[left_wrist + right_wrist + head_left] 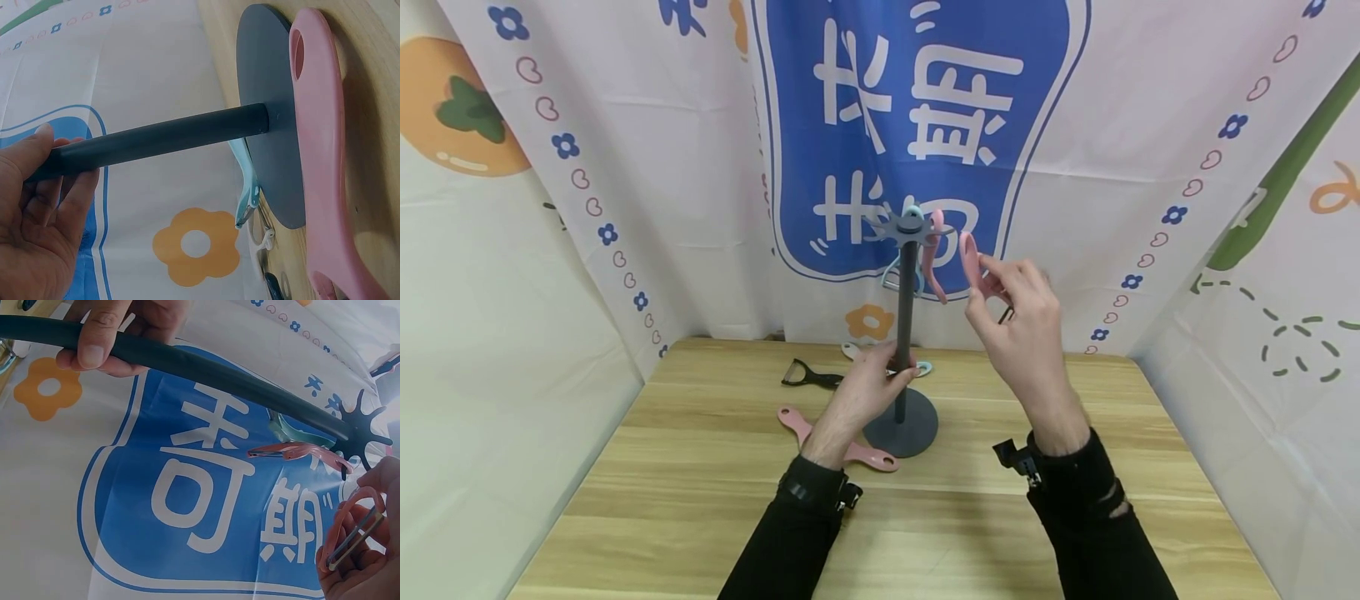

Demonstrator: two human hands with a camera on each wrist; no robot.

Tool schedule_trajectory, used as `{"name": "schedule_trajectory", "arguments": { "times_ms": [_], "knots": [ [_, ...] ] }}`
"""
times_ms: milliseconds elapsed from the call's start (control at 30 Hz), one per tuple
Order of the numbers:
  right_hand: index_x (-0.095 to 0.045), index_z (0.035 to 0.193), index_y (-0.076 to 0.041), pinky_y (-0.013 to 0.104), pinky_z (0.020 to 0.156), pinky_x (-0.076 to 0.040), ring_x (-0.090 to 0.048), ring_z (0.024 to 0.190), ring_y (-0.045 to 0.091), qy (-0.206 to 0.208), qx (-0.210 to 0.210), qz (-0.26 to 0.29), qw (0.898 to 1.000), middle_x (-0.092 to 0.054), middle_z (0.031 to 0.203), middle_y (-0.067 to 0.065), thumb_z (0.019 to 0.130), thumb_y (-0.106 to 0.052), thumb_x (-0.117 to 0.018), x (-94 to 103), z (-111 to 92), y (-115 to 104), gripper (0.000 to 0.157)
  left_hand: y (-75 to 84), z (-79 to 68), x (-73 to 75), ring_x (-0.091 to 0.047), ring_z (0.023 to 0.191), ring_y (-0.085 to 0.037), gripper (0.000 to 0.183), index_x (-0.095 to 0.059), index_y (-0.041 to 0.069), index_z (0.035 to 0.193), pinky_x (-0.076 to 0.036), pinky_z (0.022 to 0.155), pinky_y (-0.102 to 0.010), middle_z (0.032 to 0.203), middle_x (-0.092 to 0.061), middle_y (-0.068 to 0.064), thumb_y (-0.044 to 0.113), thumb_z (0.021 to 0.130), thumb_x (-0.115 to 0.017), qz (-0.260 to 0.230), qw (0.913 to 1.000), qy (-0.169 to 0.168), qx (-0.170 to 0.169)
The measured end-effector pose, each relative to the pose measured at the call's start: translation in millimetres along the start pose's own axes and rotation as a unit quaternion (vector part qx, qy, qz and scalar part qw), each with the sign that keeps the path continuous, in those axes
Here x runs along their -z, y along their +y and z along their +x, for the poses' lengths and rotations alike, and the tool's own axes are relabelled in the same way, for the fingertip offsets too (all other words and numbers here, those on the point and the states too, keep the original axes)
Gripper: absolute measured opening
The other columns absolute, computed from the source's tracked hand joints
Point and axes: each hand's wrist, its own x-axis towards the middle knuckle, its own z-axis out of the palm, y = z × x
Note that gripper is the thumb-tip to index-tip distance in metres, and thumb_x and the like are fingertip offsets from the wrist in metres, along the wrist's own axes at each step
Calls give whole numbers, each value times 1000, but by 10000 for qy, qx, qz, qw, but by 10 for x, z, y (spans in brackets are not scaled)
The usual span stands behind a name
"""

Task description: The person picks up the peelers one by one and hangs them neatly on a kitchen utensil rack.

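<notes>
My left hand (867, 387) grips the dark grey pole (906, 308) of an upright stand. The stand has a round base (919, 435) and a star-shaped hook top (910, 225). To the right of that top, my right hand (1022, 325) pinches a pink peeler (970, 258) by its handle, its blade visible in the right wrist view. Another pink peeler (931, 258) hangs from the hook top, with a light blue peeler (297, 432) hanging beside it.
Pink handles (872, 457) lie on the wooden table (970, 533) by the base, partly under my left forearm. A black peeler (811, 377) lies further left. White (850, 351) and light blue (923, 367) handles lie behind the pole. A printed cloth (700, 208) backs the table.
</notes>
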Motion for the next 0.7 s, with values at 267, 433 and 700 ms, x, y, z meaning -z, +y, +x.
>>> {"name": "schedule_trajectory", "arguments": {
  "times_ms": [267,433,700],
  "knots": [
    [-76,151,-1,31,106,-61,-69,119,35,-27,115,-51,9999,-71,122,22,108,-15,-75,20,80,-60,45,12,-6,10,-85,109,-28,5,-77,10,113,-74,97,-52,114,-85,-13,12,112,-82,25,10000,-33,0],
    [-76,152,-1,40,109,-64,-69,121,35,-91,86,-76,9999,-70,126,21,109,-15,-74,25,116,-94,45,7,-3,13,-84,110,-29,6,-76,9,114,-73,98,-52,114,-85,-15,12,112,-81,-15,10000,-44,-3],
    [-75,153,-1,52,109,-66,-67,122,36,-189,118,-6,9998,-69,128,22,110,-14,-74,5,147,-127,44,9,1,16,-84,112,-30,6,-76,10,115,-73,100,-53,116,-85,-15,12,112,-81,-61,9999,-80,42]
  ]
}}
